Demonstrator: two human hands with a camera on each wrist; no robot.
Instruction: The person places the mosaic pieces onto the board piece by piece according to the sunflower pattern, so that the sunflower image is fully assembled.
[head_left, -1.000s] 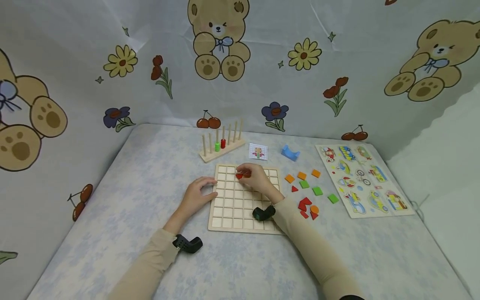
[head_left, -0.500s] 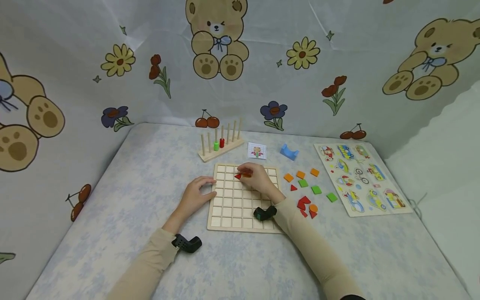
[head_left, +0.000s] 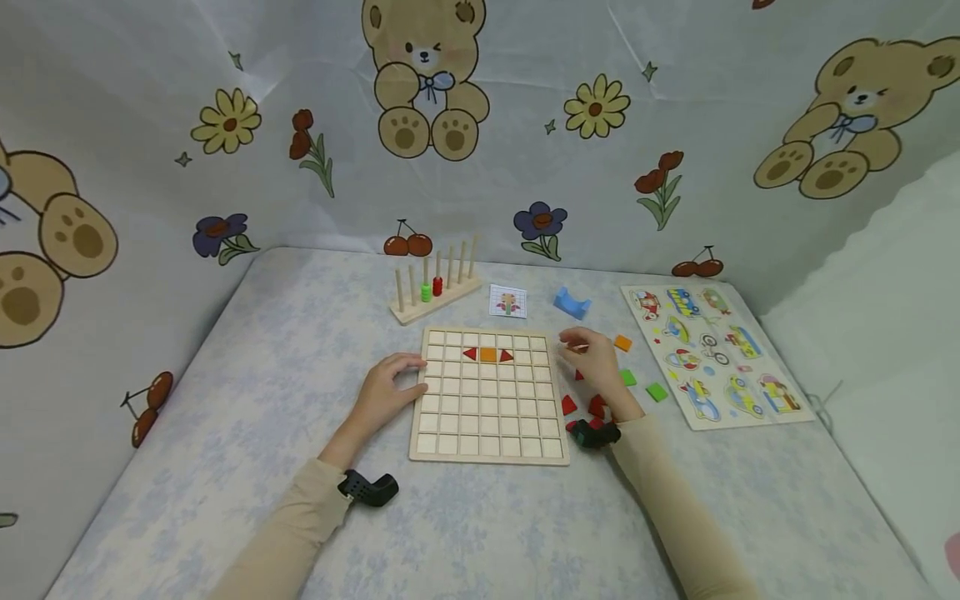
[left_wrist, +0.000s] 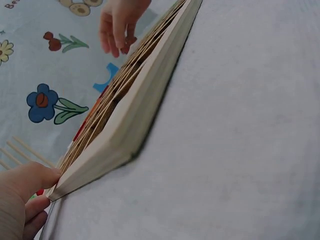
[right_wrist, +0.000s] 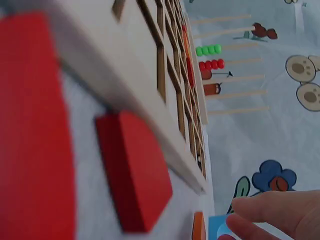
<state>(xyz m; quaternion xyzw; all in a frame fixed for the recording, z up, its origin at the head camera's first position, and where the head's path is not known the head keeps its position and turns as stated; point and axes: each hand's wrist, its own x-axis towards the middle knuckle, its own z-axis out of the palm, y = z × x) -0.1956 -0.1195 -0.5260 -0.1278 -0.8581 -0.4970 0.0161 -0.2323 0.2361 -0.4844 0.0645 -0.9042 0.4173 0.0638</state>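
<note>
- I'm seeing the left hand [head_left: 381, 394] resting at the left edge of the grid board [head_left: 489, 426]; thumb and index are sitting wide apart, both touching the rim.
- The right hand [head_left: 592, 362] is hovering just off the board's right edge, fingers bending loosely and bunching fairly narrow; I can't tell whether they're holding anything.
- Grid board is lying flat on the table [head_left: 225, 417], between the hands.
- In its second row from the far side, an orange square [head_left: 488, 355] is sitting between a left red triangle [head_left: 470, 354] and a right red triangle [head_left: 506, 356], each in its own cell.
- Under and around the right hand, loose pieces are lying on the table: red pieces [head_left: 569, 405] near the board's right edge, green tiles [head_left: 657, 392] farther right, an orange tile [head_left: 622, 342] beyond the knuckles; the hand and wrist camera [head_left: 594, 434] are hiding part of this spread.
- Right wrist view: another orange tile [right_wrist: 199, 227] is showing near the fingertips.
- Behind the board, a peg rack [head_left: 437, 300] is carrying green and red beads; a picture card [head_left: 507, 302] and a blue piece [head_left: 572, 303] are lying to its right.
- A puzzle board [head_left: 712, 358] is lying at far right.
- Beige sleeves [head_left: 288, 517] are covering both forearms.
</note>
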